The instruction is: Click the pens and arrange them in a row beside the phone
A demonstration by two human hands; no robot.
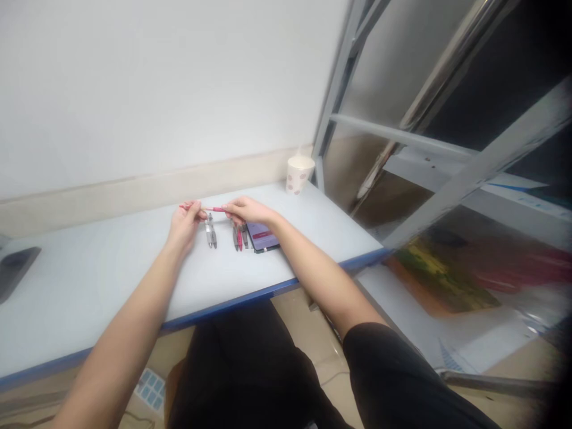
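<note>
A slim red pen [218,209] spans the gap between my two hands above the table. My left hand [188,219] pinches its left end, where a red tip sticks out past the fingers. Gripping the thicker red right end is my right hand [245,210], fingers closed. A thin paler stretch shows mid-pen beside the left fingers; whether the pen is in separate parts I cannot tell. Below the hands lie two grey-and-clear pens [210,232]. Under my right hand, grey pens and a red pen [239,239] lie side by side, next to a lit phone [264,237] partly covered by my wrist.
A spotted paper cup [298,176] stands at the table's back right corner. A dark flat device [18,271] lies at the far left. The white table [120,280] has a blue front edge and meets a wall behind. A metal frame shelf [404,140] rises on the right.
</note>
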